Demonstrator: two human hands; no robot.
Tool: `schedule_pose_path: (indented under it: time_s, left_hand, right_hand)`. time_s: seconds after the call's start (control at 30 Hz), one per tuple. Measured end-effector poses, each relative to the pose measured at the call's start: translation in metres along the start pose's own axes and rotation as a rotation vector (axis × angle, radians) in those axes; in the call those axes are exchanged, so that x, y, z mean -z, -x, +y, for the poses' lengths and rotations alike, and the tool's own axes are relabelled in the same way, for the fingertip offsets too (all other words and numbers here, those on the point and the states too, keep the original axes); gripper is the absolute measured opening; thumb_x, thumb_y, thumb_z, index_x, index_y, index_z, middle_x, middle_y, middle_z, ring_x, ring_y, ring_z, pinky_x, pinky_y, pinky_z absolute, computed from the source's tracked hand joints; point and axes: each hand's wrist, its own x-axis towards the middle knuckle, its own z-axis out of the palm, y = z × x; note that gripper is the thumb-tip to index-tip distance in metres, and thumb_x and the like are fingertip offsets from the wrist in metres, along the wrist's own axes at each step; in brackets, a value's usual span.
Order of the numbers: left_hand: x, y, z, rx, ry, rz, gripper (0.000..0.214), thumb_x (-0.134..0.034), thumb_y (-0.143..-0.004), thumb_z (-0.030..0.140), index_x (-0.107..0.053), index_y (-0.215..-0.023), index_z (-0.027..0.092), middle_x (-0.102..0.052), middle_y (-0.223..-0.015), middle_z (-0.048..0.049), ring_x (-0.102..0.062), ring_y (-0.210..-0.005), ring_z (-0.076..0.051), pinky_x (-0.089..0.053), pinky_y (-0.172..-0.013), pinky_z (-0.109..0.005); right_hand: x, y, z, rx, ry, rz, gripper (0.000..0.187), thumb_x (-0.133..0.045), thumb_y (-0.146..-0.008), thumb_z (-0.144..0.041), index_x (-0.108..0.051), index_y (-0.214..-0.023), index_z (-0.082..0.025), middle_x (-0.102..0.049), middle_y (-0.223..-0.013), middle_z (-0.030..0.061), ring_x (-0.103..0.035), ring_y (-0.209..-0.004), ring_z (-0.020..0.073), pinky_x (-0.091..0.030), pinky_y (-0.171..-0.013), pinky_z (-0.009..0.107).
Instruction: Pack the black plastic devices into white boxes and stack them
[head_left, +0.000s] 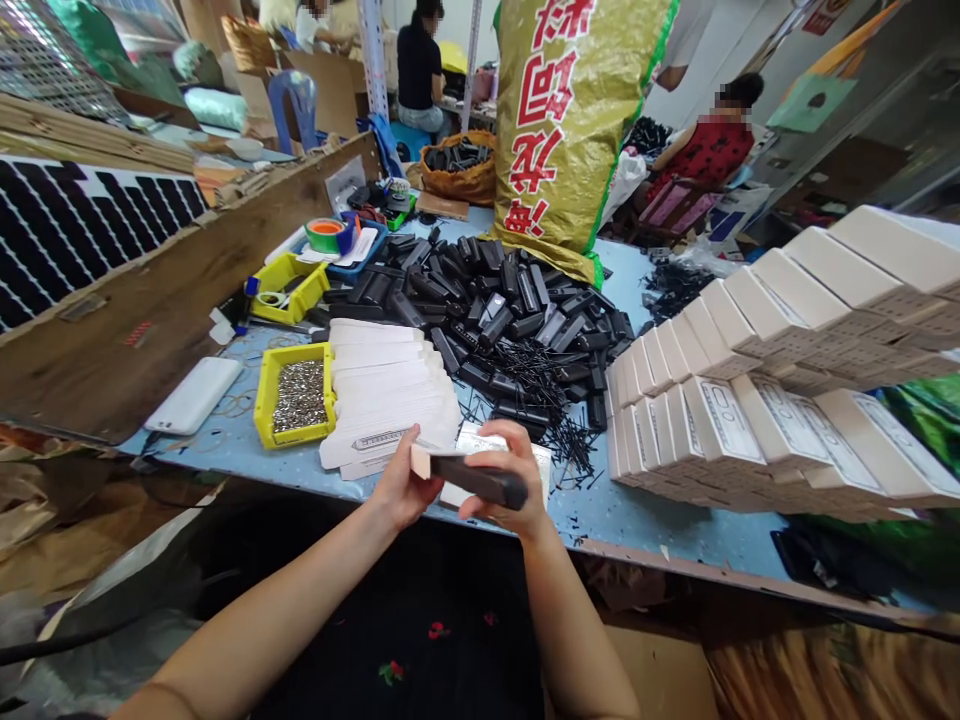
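Observation:
My right hand (521, 478) is closed around a long black plastic device (476, 480), held tilted above the table's front edge. Its left end meets a small white carton (421, 463), which the fingers of my left hand (405, 490) grip. How far the device sits inside the carton I cannot tell. Below my hands lies a white printed sheet or leaflet (541, 462), partly covered. Flat white cartons (382, 385) are fanned out in a stack just beyond my left hand. A heap of similar black devices (480, 290) and loose thin black pieces (570, 450) spreads behind.
Stacked white boxes (720, 425) stand on the right. To the left are a yellow bin (262, 405) of small metal parts, a white phone (193, 395) and another yellow bin (300, 290) near tape rolls (326, 235). A tall gold sack (577, 130) rises behind; people sit farther back.

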Motion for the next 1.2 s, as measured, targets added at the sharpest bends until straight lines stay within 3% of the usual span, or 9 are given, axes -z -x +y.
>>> schedule_pose_path:
  time_s: [0.17, 0.3, 0.4, 0.47, 0.53, 0.6, 0.7, 1.1, 1.2]
  left_hand:
    - [0.036, 0.013, 0.004, -0.027, -0.565, -0.307, 0.062, -0.04, -0.081, 0.07, -0.063, -0.087, 0.013, -0.063, -0.065, -0.0062, -0.062, -0.057, -0.02, -0.053, -0.052, -0.031]
    - [0.067, 0.019, 0.019, -0.883, -1.3, -0.179, 0.048, -0.074, -0.062, 0.057, -0.062, -0.085, 0.017, -0.067, -0.087, -0.0091, -0.064, -0.09, -0.028, -0.052, -0.081, -0.041]
    - [0.078, 0.008, 0.021, -1.244, -1.506, -0.148, 0.059, -0.077, -0.063, 0.038, -0.051, -0.113, 0.02, -0.062, -0.112, -0.0112, -0.06, -0.106, -0.029, -0.049, -0.09, -0.043]
    - [0.084, -0.004, 0.018, -1.232, -1.534, -0.116, 0.059, -0.07, -0.068, 0.032, -0.042, -0.119, 0.019, -0.063, -0.105, -0.0097, -0.065, -0.094, -0.025, -0.053, -0.08, -0.038]
    - [0.089, -0.013, 0.014, -1.221, -1.49, -0.032, 0.06, -0.068, -0.069, 0.031, -0.037, -0.119, 0.018, -0.062, -0.098, -0.0075, -0.066, -0.084, -0.022, -0.054, -0.073, -0.034]
    - [0.091, -0.018, 0.012, -1.239, -1.439, 0.003, 0.06, -0.069, -0.068, 0.032, -0.037, -0.117, 0.018, -0.061, -0.097, -0.0066, -0.065, -0.083, -0.021, -0.053, -0.073, -0.033]
    - [0.085, -0.023, 0.013, -1.251, -1.412, -0.067, 0.058, -0.068, -0.068, 0.032, -0.038, -0.117, 0.019, -0.061, -0.099, -0.0065, -0.065, -0.086, -0.02, -0.052, -0.076, -0.033]
    - [0.058, -0.036, 0.012, -1.013, -1.535, -0.079, 0.062, -0.064, -0.07, 0.038, -0.039, -0.123, 0.018, -0.065, -0.102, -0.0071, -0.066, -0.089, -0.025, -0.051, -0.077, -0.034]
    - [0.058, -0.035, 0.015, -1.03, -1.562, -0.071, 0.068, -0.064, -0.071, 0.038, -0.037, -0.13, 0.018, -0.062, -0.114, -0.0101, -0.064, -0.099, -0.026, -0.051, -0.082, -0.035]
  right_hand:
    - [0.008, 0.016, 0.001, -0.031, -0.023, -0.161, 0.045, -0.079, -0.071, -0.032, -0.061, -0.112, -0.031, -0.061, -0.117, 0.006, -0.06, -0.107, 0.0224, -0.051, -0.09, 0.038]
    - [-0.007, 0.033, 0.005, -0.112, -0.101, 0.119, 0.057, -0.08, -0.071, -0.029, -0.05, -0.118, -0.034, -0.067, -0.101, -0.0003, -0.065, -0.094, 0.0186, -0.05, -0.088, 0.035]
    - [-0.02, 0.019, 0.021, -0.152, -0.109, -0.153, 0.051, -0.07, -0.074, -0.054, -0.055, -0.117, -0.03, -0.065, -0.103, 0.0022, -0.063, -0.096, 0.0196, -0.048, -0.087, 0.033]
    - [-0.02, -0.002, 0.044, -0.211, 0.036, -0.306, 0.056, -0.047, -0.083, -0.069, -0.064, -0.109, -0.023, -0.065, -0.102, 0.0064, -0.06, -0.098, 0.0218, -0.047, -0.087, 0.035]
    - [-0.013, -0.024, 0.072, -0.343, 0.401, -0.204, 0.061, -0.035, -0.089, -0.067, -0.071, -0.094, -0.017, -0.063, -0.101, 0.011, -0.056, -0.1, 0.025, -0.042, -0.089, 0.04]
    - [-0.006, -0.04, 0.1, -0.479, 0.827, -0.063, 0.05, -0.048, -0.088, -0.057, -0.073, -0.079, -0.015, -0.061, -0.1, 0.0141, -0.051, -0.102, 0.0282, -0.037, -0.09, 0.043]
    - [0.0, -0.045, 0.126, -0.556, 1.117, -0.126, 0.023, -0.062, -0.083, -0.035, -0.073, -0.075, -0.015, -0.06, -0.1, 0.0127, -0.048, -0.1, 0.0275, -0.035, -0.087, 0.041]
    - [-0.001, -0.052, 0.136, -0.514, 0.716, -0.138, 0.008, -0.066, -0.073, -0.016, -0.066, -0.065, -0.016, -0.063, -0.09, 0.0079, -0.054, -0.093, 0.0229, -0.04, -0.087, 0.037]
    - [0.001, -0.043, 0.12, -0.533, 0.574, -0.085, 0.013, -0.054, -0.085, -0.024, -0.065, -0.086, -0.017, -0.065, -0.08, 0.004, -0.06, -0.075, 0.0169, -0.048, -0.074, 0.031]
